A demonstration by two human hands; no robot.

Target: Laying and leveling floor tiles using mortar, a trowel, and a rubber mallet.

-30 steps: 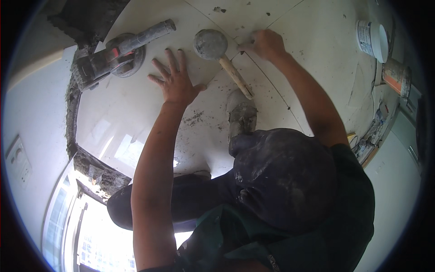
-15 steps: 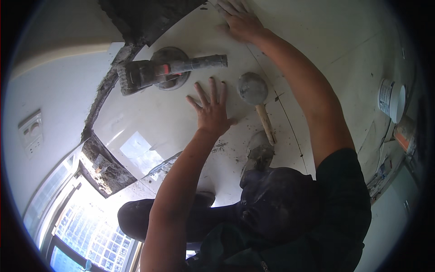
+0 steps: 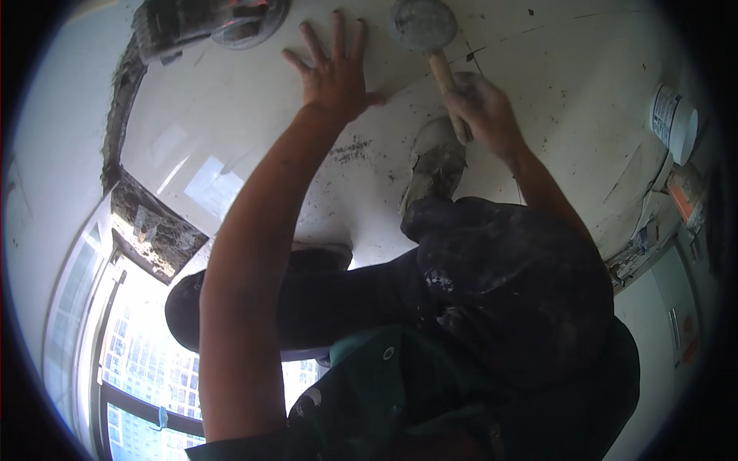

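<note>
My left hand [image 3: 335, 81] lies flat on a large pale floor tile [image 3: 231, 115], fingers spread and nothing in its grasp. To the right, my right hand [image 3: 484, 111] is closed around the wooden handle of a rubber mallet [image 3: 424, 24], whose grey round head points away from me. Beyond my left fingers, at the far left, sits a dusty dark power tool with a round suction-like pad [image 3: 250, 23]; the upper frame edge cuts part of it off. My shoe [image 3: 437, 154] rests just below the mallet's handle.
A gap with rough mortar [image 3: 165, 230] runs along the tile's left edge by the wall. At the right stands a white tub [image 3: 673, 123], with an orange-marked object [image 3: 684, 196] and debris near it. A bright window [image 3: 146, 346] is at the lower left.
My right hand has come back from the far tile and taken hold of the mallet's handle. My left hand stays spread on the tile. The view has tipped nearer to me.
</note>
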